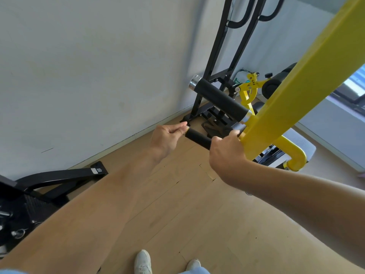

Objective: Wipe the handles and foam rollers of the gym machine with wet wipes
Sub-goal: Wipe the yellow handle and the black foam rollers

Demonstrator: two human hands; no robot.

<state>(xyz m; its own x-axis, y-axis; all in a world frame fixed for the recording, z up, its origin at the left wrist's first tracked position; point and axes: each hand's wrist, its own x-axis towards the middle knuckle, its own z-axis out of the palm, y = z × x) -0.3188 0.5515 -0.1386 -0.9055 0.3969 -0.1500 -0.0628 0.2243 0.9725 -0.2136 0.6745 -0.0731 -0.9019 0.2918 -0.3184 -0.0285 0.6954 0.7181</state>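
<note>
A yellow machine arm (296,91) slants across the right of the head view. Two black handles stick out of it to the left. The upper, thicker handle (219,97) ends in a silver cap. Around the inner end of the lower, thinner handle (197,137), close to the yellow arm, my right hand (227,153) is wrapped. My left hand (167,137) pinches the outer tip of that same handle with curled fingers. No wet wipe shows in either hand. Black foam rollers (276,82) sit further back on the machine.
A black upright frame (221,62) stands against the white wall behind the handles. Another black machine base (51,180) lies at the lower left. A grey padded seat (296,143) is under the yellow arm. Wooden floor spreads below, with my shoes (143,262) at the bottom.
</note>
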